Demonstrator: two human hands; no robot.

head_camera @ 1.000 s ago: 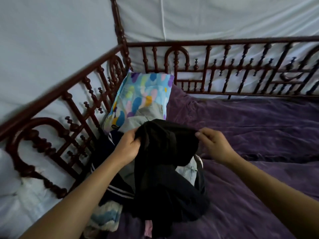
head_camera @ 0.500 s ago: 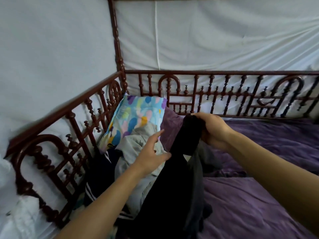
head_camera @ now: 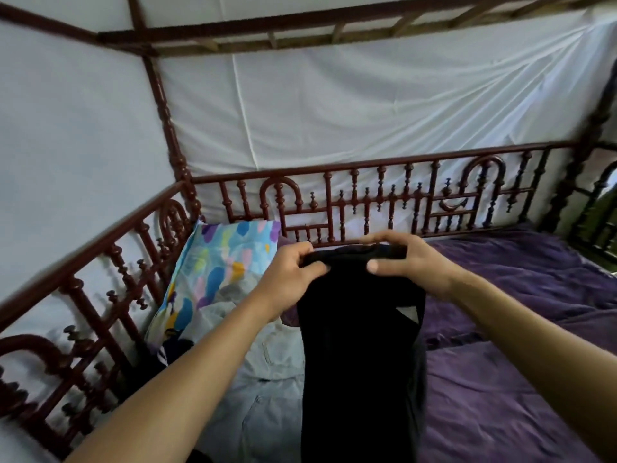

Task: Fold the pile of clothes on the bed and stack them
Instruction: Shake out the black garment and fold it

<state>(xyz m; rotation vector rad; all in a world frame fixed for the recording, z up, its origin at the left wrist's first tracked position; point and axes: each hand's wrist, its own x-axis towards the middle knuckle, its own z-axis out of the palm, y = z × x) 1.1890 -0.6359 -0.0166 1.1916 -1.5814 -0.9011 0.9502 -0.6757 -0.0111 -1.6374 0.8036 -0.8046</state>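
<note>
Now that our left hand (head_camera: 293, 272) is back on the black garment (head_camera: 360, 345), we have it in both hands again. Half a second ago the left was open and reaching, and the right hand (head_camera: 412, 262) alone held the cloth bunched up. Now both pinch the top edge, thumbs on our side and fingers over the far side. The hands are close together with a short span of edge between them.

The garment also sits higher than a second ago. It hangs straight down from the hands in front of the bed rail (head_camera: 367, 192). Its lower end runs out of frame, so we cannot tell if it is clear of the pile (head_camera: 267, 379). That pile, pale grey and denim pieces, lies below and left on the bed (head_camera: 500, 396), against the patterned pillow (head_camera: 220, 269) in the corner.

Our read is that this piece is picked and is being hung out to orient it before the first fold. We see no folded stack, so it is probably early in the task. The likely next step is to spread the hands along the edge and lay the garment flat on the purple sheet to the right. The risk is that the hanging end drags other pieces along.
</note>
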